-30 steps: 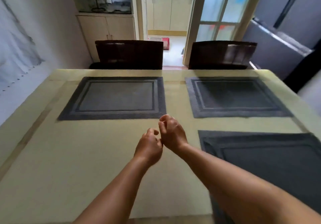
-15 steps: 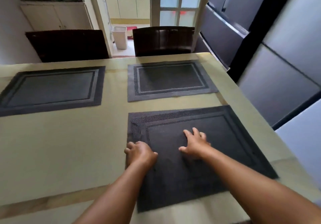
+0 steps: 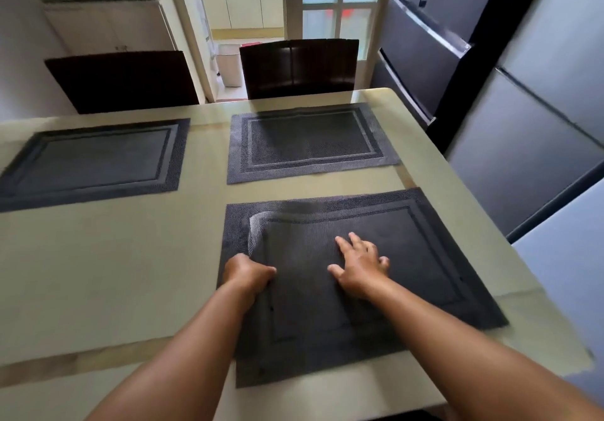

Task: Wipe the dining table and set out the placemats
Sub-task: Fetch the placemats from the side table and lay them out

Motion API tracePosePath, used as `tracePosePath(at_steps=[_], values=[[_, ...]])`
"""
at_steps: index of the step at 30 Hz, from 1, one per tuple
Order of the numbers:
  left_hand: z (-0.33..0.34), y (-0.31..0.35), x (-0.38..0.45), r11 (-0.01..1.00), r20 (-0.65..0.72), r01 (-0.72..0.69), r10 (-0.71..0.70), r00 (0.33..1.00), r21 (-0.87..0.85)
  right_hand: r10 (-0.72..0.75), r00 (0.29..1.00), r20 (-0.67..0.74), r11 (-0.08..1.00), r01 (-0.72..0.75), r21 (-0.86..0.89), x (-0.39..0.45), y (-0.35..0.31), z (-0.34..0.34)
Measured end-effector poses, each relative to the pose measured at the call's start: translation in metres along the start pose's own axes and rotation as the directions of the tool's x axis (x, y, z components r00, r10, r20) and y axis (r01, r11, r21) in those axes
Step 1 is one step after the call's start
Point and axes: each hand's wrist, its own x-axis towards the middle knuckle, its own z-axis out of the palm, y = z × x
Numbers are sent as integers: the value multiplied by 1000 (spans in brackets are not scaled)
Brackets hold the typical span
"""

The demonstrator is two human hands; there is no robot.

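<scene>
Three placemats are down on the dining table so far, all dark grey woven ones. Taking the nearest placemat as the reference point: one placemat lies just beyond it, and another placemat sits beyond it and well off to its left. Nothing's laid on the bare stretch directly left of the nearest one, so I'd guess a fourth mat belongs there, though I can't see a spare anywhere. No cloth in sight either and the tabletop looks clean, so I'm calling the wiping done.

Right now my left hand is curled shut on the left edge of the nearest placemat, pinching it, and my right hand is spread flat and open on its middle, pressing down. The mat is a bit crooked, and its far-left corner has a shiny ripple, so it probably needs squaring up and smoothing.

Around it: two dark chairs beyond the far mats, the right chair and the left chair, a small bin in the doorway past them, and a big grey fridge off the mat's right. Nothing on the table is in the way.
</scene>
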Motion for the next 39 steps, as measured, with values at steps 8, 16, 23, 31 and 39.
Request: tracePosePath(at_steps=[8, 16, 23, 31, 39], values=[[-53, -4, 25, 979, -229, -141, 172, 958, 146, 99, 993, -60, 993, -103, -55, 1, 15, -14], [-170, -84, 69, 973, -349, -73, 148, 926, 219, -250, 963, 106, 941, 267, -208, -9, -107, 19], [-275, -181, 95, 986, -459, -1, 79, 885, 166, -431, 880, 198, 837, 472, -277, -29, -238, 77], [-362, -278, 131, 982, -520, 131, -41, 853, 137, -563, 789, 244, 751, 612, -248, -53, -357, 135], [-389, -317, 173, 932, -522, 229, -52, 851, 280, -588, 787, 188, 747, 617, -248, -70, -423, 168]])
